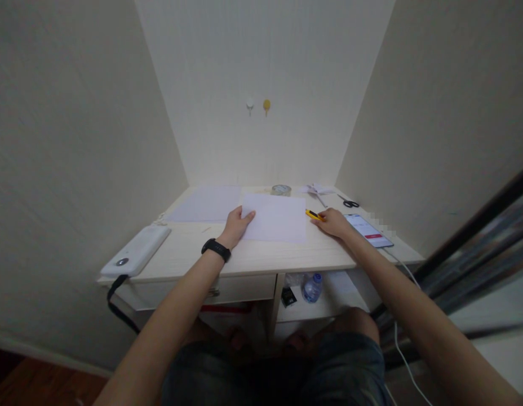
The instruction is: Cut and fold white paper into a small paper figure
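Observation:
A white sheet of paper [275, 219] lies at the middle of the desk. My left hand [236, 226] grips its left edge, thumb on top and the other fingers mostly hidden. In my right hand [332, 222] is a yellow utility knife [314, 215], closed in the fingers. Its front end points left and reaches the sheet's right edge; I cannot tell whether a blade is out. Behind the sheet lies a roll of clear tape [281, 190]. More white paper [204, 204] is spread at the back left.
Scissors [350, 203] and a lit phone [368, 230] with a cable lie on the right. Crumpled paper [314, 190] is at the back right. A white device [137, 251] with a black strap sits front left. Below, a water bottle [312, 288] stands on the shelf.

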`<state>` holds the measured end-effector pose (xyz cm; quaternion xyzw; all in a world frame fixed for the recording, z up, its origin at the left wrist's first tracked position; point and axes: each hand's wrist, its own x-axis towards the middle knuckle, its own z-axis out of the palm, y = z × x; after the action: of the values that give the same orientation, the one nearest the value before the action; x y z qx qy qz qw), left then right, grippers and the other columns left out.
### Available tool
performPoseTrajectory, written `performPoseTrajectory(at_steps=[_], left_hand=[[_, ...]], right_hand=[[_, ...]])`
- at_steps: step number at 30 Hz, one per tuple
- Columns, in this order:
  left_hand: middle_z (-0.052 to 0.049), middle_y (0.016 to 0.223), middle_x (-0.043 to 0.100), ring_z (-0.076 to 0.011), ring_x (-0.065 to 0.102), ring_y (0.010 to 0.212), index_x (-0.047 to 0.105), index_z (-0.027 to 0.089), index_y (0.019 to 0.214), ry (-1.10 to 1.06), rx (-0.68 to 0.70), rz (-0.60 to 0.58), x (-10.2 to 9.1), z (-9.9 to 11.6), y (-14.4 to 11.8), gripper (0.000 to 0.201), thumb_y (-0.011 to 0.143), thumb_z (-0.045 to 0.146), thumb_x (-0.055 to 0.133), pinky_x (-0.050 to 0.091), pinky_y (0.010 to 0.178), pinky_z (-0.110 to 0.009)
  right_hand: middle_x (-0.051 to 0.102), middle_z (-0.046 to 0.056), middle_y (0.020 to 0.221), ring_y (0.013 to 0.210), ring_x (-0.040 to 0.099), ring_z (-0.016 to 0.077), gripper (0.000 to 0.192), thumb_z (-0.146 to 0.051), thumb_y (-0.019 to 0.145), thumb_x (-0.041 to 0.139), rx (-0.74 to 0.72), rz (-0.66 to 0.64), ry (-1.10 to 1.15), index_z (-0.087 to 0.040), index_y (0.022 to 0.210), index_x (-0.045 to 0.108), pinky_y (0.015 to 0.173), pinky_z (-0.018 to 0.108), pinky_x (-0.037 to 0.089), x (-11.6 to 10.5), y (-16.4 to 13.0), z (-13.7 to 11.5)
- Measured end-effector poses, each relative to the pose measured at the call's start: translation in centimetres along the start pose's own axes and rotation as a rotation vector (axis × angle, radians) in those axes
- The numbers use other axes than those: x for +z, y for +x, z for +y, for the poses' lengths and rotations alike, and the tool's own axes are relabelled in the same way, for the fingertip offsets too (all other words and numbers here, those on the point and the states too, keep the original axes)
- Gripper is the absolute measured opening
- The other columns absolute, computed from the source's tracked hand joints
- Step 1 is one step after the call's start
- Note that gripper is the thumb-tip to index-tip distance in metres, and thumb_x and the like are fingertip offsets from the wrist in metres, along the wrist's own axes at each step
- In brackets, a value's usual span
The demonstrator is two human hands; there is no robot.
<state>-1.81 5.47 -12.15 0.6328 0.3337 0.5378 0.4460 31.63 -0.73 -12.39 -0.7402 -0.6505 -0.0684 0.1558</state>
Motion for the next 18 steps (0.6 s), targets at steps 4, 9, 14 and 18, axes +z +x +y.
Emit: performPoseTrajectory(at_steps=[4, 9, 14, 18], left_hand=[[-0.012, 0.098, 0.072, -0.0235, 0.066, 0.086, 0.065, 0.015, 0.093, 0.012, 0.013, 0.005, 0.0, -0.1, 0.0, 0.035, 0.074, 0.044, 0.071, 0.055, 0.086, -0.043], [-0.011, 0.094, 0.072, -0.0262, 0.066, 0.090, 0.065, 0.016, 0.089, 0.107, 0.025, 0.032, 0.0, -0.3, 0.2, 0.032, 0.075, 0.045, 0.069, 0.055, 0.085, -0.045], [-0.012, 0.091, 0.070, -0.0312, 0.064, 0.099, 0.065, 0.017, 0.091, 0.269, 0.025, 0.134, -0.3, -0.8, 0.4, 0.028, 0.073, 0.038, 0.073, 0.053, 0.087, -0.048], [-0.015, 0.103, 0.070, -0.0335, 0.062, 0.108, 0.062, 0.015, 0.106, 0.374, 0.042, 0.158, -0.5, -1.0, 0.5, 0.038, 0.074, 0.033, 0.072, 0.050, 0.093, -0.051]], right_hand=[[0.072, 0.017, 0.109, 0.095, 0.067, 0.0272, 0.038, -0.039, 0.089, 0.058, -0.057, -0.020, 0.034, -0.014, 0.112, 0.075, 0.081, 0.033, 0.047, -0.2, -0.4, 0.4], [0.073, 0.013, 0.107, 0.095, 0.066, 0.0262, 0.032, -0.032, 0.086, 0.062, -0.173, 0.016, 0.147, -0.017, 0.111, 0.075, 0.084, 0.033, 0.047, -0.8, -1.6, 1.3], [0.072, 0.012, 0.102, 0.094, 0.065, 0.0254, 0.029, -0.030, 0.087, 0.061, -0.280, -0.011, 0.187, -0.019, 0.109, 0.076, 0.084, 0.032, 0.047, -0.9, -1.9, 1.6], [0.071, 0.012, 0.103, 0.095, 0.064, 0.0254, 0.032, -0.026, 0.086, 0.061, -0.380, -0.082, 0.194, -0.018, 0.113, 0.075, 0.088, 0.033, 0.046, -1.0, -1.8, 1.5]])
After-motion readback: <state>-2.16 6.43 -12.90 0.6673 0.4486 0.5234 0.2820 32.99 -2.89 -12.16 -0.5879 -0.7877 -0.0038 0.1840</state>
